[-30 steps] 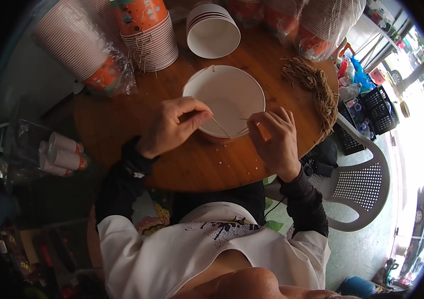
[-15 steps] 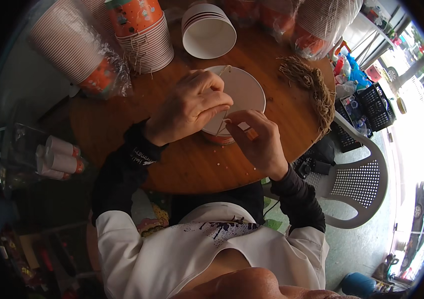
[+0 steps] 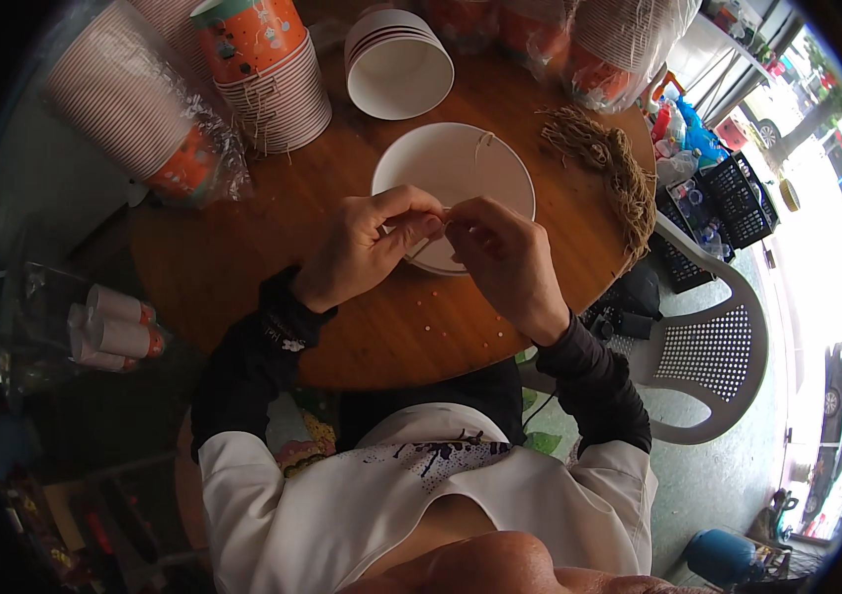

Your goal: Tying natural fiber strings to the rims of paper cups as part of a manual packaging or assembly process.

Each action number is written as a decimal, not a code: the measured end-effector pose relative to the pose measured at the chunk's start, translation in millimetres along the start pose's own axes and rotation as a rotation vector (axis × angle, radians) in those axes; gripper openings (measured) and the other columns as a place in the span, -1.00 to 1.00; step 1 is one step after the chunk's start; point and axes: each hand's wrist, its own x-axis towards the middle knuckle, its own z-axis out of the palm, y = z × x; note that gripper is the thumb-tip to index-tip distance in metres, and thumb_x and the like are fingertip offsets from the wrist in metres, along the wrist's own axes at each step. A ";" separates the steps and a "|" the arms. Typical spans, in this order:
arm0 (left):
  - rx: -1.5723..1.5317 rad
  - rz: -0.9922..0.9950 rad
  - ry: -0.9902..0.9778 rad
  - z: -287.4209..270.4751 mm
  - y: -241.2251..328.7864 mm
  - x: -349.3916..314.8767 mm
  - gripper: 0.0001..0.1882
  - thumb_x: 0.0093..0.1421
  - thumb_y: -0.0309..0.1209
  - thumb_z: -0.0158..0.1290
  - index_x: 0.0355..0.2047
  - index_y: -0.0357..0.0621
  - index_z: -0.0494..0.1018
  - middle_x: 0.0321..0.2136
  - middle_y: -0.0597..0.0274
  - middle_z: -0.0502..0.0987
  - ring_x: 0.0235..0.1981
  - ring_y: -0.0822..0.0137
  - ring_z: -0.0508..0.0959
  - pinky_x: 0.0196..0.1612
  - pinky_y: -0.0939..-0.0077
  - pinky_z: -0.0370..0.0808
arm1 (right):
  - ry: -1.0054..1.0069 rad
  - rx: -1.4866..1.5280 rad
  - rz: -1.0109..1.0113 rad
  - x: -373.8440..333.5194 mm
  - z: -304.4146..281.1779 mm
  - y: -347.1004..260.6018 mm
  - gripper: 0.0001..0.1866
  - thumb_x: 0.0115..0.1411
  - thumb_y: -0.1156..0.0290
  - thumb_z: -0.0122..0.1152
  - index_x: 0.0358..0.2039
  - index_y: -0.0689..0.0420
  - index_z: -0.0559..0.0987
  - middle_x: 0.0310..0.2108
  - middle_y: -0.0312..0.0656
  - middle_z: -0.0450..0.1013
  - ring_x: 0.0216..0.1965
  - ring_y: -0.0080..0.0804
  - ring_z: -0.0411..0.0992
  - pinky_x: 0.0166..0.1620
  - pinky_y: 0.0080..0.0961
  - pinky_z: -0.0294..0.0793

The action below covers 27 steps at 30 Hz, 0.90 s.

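Note:
A round paper tub (image 3: 456, 158) with a white inside stands on the wooden table in front of me. A short twine loop (image 3: 483, 146) shows at its far side. My left hand (image 3: 367, 247) and my right hand (image 3: 512, 259) meet over the tub's near rim, fingertips pinched together. Between them they grip a thin piece of twine, mostly hidden by the fingers; a short stretch of it shows below the left fingers. A bundle of loose brown twine (image 3: 611, 178) lies to the right of the tub.
Nested white tubs (image 3: 401, 79) stand behind. At the back left are a tall stack of orange-patterned tubs (image 3: 278, 99) and a plastic-wrapped stack (image 3: 119, 99). More wrapped tubs (image 3: 619, 49) line the far edge. A grey plastic chair (image 3: 708, 356) and black crates (image 3: 738, 208) are right of the table (image 3: 372, 346).
My hands have come together, the right one moving up to meet the left fingertips. Both now sit closer to the tub's near rim, and more of its inside shows.

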 end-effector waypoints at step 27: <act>-0.526 -0.465 0.164 -11.4 -1.3 -0.7 -0.81 0.27 -0.46 0.10 -0.16 -0.33 0.49 -0.38 0.20 0.59 -0.42 0.46 0.61 -0.30 0.53 0.63 | 0.055 -0.157 -0.233 15.9 -27.4 11.0 -0.88 0.12 0.56 0.22 -0.29 0.17 0.56 -0.44 -0.11 0.52 -0.40 -0.11 0.53 -0.33 -0.42 0.51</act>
